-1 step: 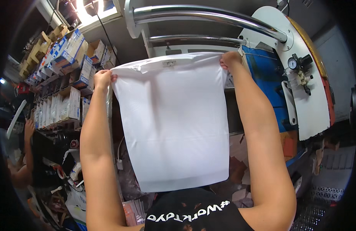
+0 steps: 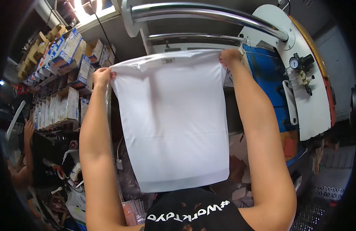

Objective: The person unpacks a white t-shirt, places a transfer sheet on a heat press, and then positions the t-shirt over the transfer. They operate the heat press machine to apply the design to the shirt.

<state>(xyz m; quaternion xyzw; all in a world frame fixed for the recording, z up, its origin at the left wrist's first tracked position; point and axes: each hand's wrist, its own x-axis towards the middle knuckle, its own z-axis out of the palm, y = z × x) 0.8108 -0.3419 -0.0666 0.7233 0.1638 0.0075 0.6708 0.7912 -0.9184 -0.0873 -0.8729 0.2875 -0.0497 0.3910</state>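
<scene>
A white T-shirt (image 2: pixel 178 115) hangs stretched between my two hands, its hem nearest my body. At its far left corner, my left hand (image 2: pixel 103 77) is closed on the fabric. My right hand (image 2: pixel 230 58) pinches the far right corner. Along the far edge, near the middle, is a small printed label (image 2: pixel 168 60). The cloth is mostly smooth, with a soft vertical shadow left of its middle and small folds by each grip. It hides much of what lies under it.
Ahead, a thick chrome bar (image 2: pixel 208 15) arches over a white machine with a blue panel (image 2: pixel 264 77) and a pressure gauge (image 2: pixel 294 62). Stacked cardboard boxes (image 2: pixel 66 48) fill the left side. At the far left another person's arm (image 2: pixel 29 148) shows.
The T-shirt's far edge has risen slightly away from me, along with both hands. The grips are unchanged.
</scene>
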